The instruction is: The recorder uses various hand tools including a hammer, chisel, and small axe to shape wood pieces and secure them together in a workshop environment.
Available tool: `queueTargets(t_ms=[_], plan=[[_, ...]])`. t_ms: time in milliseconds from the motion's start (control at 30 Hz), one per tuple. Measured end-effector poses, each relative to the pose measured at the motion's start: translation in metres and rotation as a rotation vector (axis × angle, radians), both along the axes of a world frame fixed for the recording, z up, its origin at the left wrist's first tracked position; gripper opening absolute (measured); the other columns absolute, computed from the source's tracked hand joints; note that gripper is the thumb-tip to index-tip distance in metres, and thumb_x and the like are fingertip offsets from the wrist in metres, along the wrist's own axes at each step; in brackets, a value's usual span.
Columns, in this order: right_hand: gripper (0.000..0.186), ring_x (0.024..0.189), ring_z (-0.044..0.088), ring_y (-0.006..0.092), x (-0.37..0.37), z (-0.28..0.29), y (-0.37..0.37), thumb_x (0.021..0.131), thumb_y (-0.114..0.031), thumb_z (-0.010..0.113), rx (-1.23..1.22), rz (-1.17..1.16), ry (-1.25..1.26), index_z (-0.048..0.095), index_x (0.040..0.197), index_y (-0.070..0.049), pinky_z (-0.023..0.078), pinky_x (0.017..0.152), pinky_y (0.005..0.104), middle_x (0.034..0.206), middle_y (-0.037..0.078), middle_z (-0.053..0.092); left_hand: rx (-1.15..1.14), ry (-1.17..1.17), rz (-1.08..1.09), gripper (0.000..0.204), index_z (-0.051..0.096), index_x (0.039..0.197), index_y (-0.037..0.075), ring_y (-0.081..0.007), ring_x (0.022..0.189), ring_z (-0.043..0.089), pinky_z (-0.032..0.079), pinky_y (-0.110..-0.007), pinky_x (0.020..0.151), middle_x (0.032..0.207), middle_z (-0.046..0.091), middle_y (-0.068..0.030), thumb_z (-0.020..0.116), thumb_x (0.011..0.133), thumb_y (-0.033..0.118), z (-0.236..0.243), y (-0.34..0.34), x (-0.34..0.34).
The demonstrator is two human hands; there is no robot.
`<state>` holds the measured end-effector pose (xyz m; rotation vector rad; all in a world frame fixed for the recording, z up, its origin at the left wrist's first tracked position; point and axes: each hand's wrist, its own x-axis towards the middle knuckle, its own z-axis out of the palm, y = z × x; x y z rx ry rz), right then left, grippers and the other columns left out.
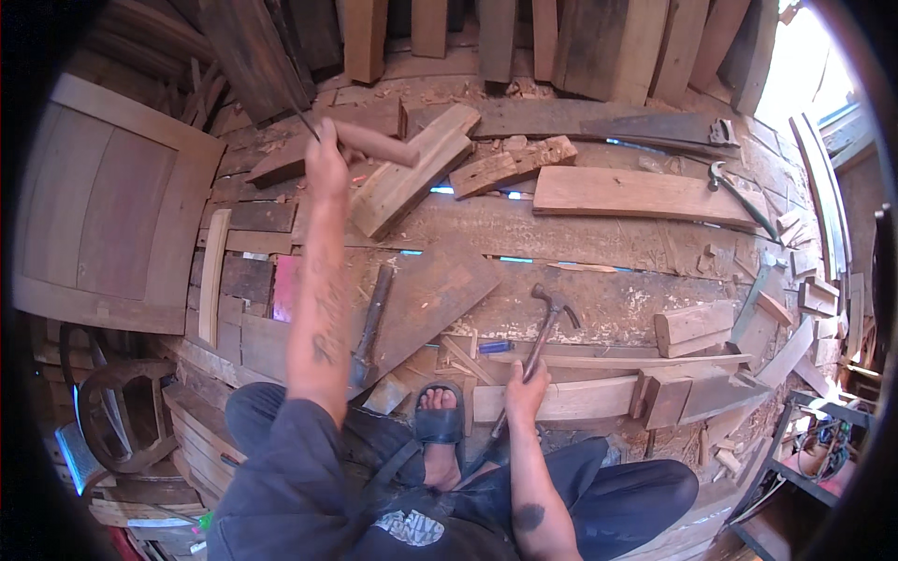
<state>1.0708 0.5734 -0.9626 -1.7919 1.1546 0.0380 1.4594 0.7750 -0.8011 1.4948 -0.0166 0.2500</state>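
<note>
My right hand (526, 395) is wrapped round the handle of a claw hammer (535, 351), its head pointing away from me. My left arm reaches far forward, and my left hand (327, 161) is closed. From that fist a smooth brown wooden piece (382, 146) sticks out to the right, slightly blurred. A thin dark rod (305, 122) shows above the same hand; whether the two are one tool I cannot tell. Just right of the left hand lies a notched wooden beam (412, 173). A second hammer (372, 327) with a dark handle rests beside my left forearm.
A handsaw (659, 131) and another claw hammer (744, 199) lie at the far right, the latter across a plank (636, 194). A mortised block (513, 166) sits nearby. A panelled door (112, 201) stands left, and a chair frame (122, 411) lower left. Offcuts and shavings litter the gapped floorboards.
</note>
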Motion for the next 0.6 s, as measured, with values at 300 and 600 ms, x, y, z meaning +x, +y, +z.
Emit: queueTargets(t_ms=[300,600], plan=[[0.059,0.107,0.062,0.0207,0.014,0.097,0.009,0.092,-0.016,0.075,0.315,0.093,-0.77,0.048,0.142,-0.002,0.054,0.087,0.0344,0.129,0.015,0.055,-0.364,0.46,-0.121,0.032,0.052,0.086,0.013,-0.0068,0.057,0.041,0.041,-0.028,0.055,0.069,0.043,0.0047,0.046,0.107,0.036,-0.027,-0.066,-0.214],[0.035,0.092,0.07,0.0216,-0.007,0.105,0.031,0.092,-0.018,0.073,0.193,0.222,-0.784,0.062,0.123,-0.005,0.055,0.082,0.0347,0.103,0.012,0.073,0.332,0.693,-0.268,0.038,0.061,0.111,0.005,-0.0085,0.057,0.047,0.041,-0.026,0.048,0.077,0.051,0.0006,0.046,0.104,0.039,-0.082,-0.035,-0.324]])
